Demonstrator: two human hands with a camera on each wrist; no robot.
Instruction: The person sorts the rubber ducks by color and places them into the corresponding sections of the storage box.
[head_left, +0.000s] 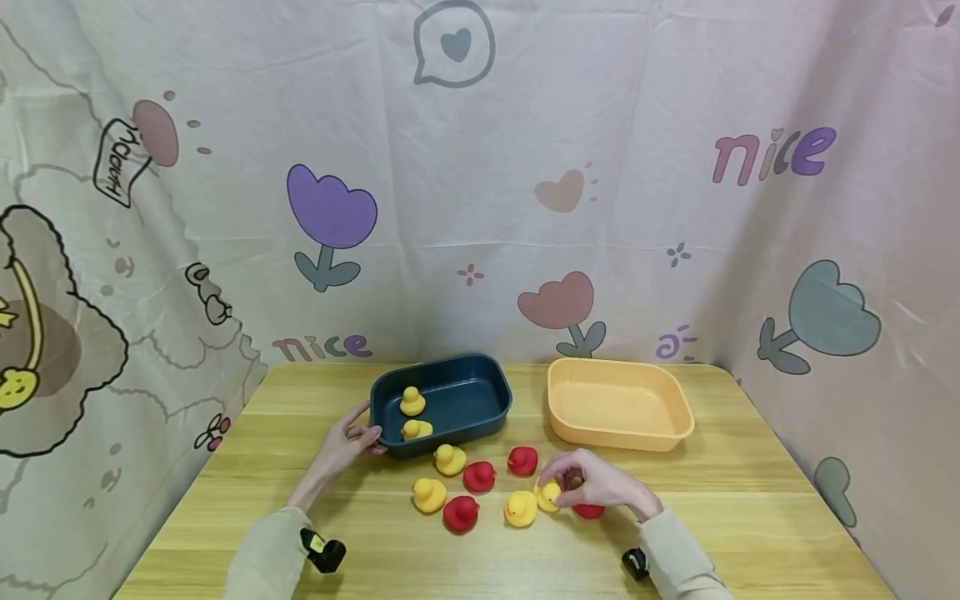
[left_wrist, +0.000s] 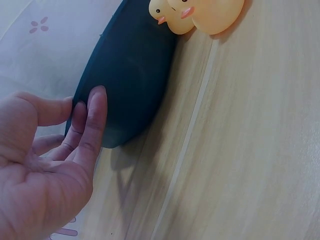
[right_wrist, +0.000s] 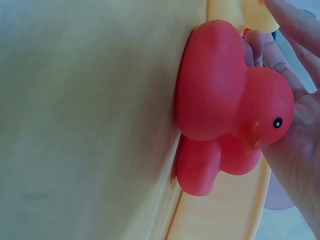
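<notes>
While the right hand [head_left: 600, 486] curls its fingers over a yellow duck [head_left: 547, 495] and sits above a red duck [right_wrist: 227, 110] on the table [head_left: 750, 517], the left hand [head_left: 347, 442] rests straight fingers against the near corner of the dark blue tub [head_left: 480, 396]. Six yellow ducks show: two in the tub, four on the wood. Four red ducks lie loose. One orange tub [head_left: 618, 404] stands just right of the blue one. Bare wood stretches along the near edge and both sides.
</notes>
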